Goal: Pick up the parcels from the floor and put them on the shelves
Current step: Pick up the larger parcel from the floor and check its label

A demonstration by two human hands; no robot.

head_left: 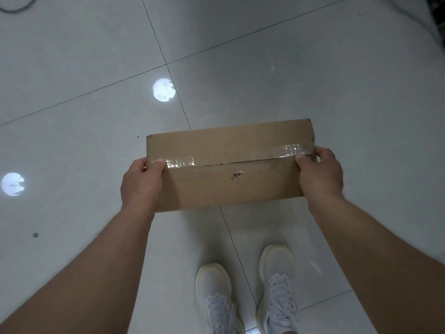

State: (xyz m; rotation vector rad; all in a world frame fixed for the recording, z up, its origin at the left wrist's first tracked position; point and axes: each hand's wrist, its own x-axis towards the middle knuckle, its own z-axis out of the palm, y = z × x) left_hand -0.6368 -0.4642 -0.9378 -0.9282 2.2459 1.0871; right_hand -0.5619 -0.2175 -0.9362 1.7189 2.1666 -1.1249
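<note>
A long, flat brown cardboard parcel [231, 162] hangs level above the floor in front of me. Clear tape runs along its top seam, and a small tear shows near the middle. My left hand [142, 182] grips its left end, thumb on top. My right hand [320, 174] grips the right end the same way. The fingers of both hands are hidden under the box. No shelves are in view.
Grey-white glossy floor tiles [72, 68] fill the view, with two round light reflections at the left. My two white sneakers [248, 295] stand below the parcel. A dark cable [16, 7] lies at the top left and something dark [437, 18] at the top right corner.
</note>
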